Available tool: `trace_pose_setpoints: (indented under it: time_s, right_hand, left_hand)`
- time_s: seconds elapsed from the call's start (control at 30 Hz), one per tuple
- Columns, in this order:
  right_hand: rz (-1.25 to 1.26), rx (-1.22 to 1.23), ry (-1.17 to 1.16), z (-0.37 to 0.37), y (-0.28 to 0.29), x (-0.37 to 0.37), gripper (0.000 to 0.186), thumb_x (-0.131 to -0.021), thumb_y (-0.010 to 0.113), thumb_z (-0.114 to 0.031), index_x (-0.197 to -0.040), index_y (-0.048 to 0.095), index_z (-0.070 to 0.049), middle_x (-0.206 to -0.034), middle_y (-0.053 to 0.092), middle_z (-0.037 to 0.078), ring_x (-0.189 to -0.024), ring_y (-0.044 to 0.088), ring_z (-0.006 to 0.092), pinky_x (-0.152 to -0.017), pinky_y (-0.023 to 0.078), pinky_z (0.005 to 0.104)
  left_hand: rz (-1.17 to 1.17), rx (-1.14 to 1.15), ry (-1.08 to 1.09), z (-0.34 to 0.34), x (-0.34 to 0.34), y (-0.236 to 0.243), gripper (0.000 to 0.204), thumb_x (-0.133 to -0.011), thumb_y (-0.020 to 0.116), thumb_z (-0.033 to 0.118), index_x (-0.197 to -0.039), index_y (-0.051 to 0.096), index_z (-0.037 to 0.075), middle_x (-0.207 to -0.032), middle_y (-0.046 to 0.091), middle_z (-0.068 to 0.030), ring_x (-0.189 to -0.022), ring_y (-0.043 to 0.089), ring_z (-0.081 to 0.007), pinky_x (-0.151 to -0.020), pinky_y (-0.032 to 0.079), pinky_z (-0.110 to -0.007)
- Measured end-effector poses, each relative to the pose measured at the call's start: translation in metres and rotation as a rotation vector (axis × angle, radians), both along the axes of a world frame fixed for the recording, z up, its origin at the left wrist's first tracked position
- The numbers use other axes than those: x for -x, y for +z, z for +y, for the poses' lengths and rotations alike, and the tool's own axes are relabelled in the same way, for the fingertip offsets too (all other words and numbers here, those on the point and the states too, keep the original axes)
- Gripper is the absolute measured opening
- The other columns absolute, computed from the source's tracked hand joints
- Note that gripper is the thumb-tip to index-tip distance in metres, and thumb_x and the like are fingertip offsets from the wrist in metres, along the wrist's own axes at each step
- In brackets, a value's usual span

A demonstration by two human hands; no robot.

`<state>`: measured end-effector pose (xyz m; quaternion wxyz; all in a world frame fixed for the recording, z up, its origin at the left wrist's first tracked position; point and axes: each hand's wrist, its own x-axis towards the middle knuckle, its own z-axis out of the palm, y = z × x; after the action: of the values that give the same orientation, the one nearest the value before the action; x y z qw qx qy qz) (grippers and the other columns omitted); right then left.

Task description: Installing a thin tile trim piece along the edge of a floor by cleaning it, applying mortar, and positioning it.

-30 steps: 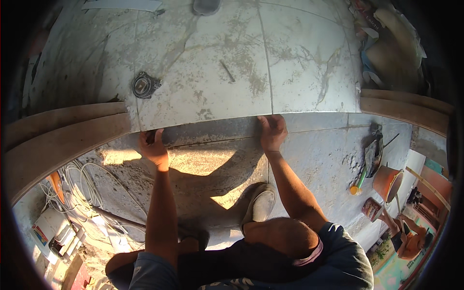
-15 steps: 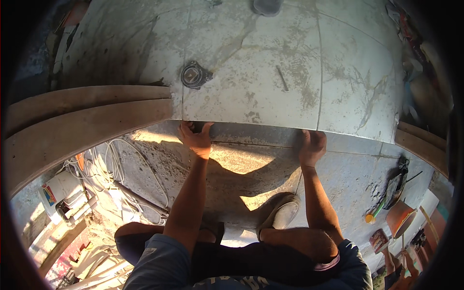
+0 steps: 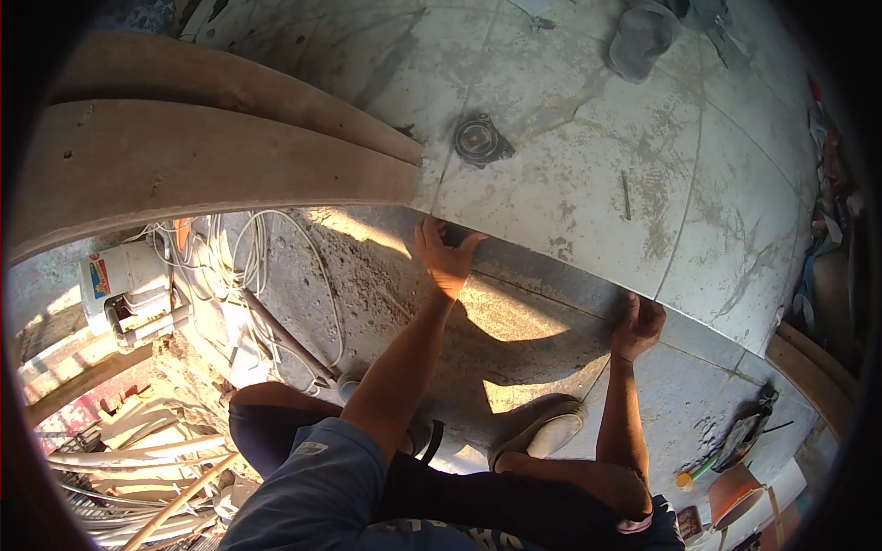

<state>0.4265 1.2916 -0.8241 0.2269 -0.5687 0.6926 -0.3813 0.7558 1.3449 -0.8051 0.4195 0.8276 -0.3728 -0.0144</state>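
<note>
My left hand (image 3: 446,253) grips the front edge of a pale, stained, tiled surface (image 3: 570,174), thumb and fingers bent at the lip. Further right, my right hand (image 3: 640,326) holds the same edge with curled fingers; some fingertips are hard to see. A dark grey band (image 3: 542,275) runs beneath the edge. On the tiles lie a round dark object in a square-ish housing (image 3: 477,140), a thin rod (image 3: 627,195) and a grey dish-like object (image 3: 641,41).
Brown boards (image 3: 220,165) flank the tiles. At left are a white container (image 3: 119,275), coiled cables (image 3: 234,266) and scrap timber (image 3: 138,450). My shoe (image 3: 551,432) rests on the concrete floor (image 3: 386,321). An orange bucket (image 3: 730,496) and tools (image 3: 744,427) are at lower right.
The view has swung left, so tiles, hands and floor items appear further right. Both hands stay on the edge. The co-worker seen at lower right earlier has mostly left view.
</note>
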Motion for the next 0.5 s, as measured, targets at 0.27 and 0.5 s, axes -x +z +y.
trace_pose_setpoints:
  time_s: [0.27,0.5]
  right_hand:
    - [0.002,-0.027,0.006,-0.001,0.013,-0.003,0.026,-0.082,0.069,-0.014,-0.100,0.058,0.001,-0.096,0.064,0.008,-0.086,0.059,0.0157,-0.079,0.046,0.0281]
    - [-0.059,-0.057,-0.016,-0.001,0.014,-0.005,0.027,-0.082,0.069,-0.016,-0.099,0.059,0.002,-0.097,0.065,0.009,-0.087,0.058,0.0157,-0.080,0.046,0.0285]
  left_hand:
    - [-0.037,0.033,-0.007,0.001,-0.003,0.000,0.072,-0.052,0.087,0.031,-0.103,0.047,-0.001,-0.091,0.049,-0.0115,-0.077,0.049,-0.0251,-0.067,0.044,-0.035]
    - [-0.022,0.064,0.001,-0.001,-0.002,0.004,0.066,-0.050,0.088,0.021,-0.099,0.050,0.000,-0.086,0.049,-0.0093,-0.075,0.049,-0.0239,-0.067,0.043,-0.034]
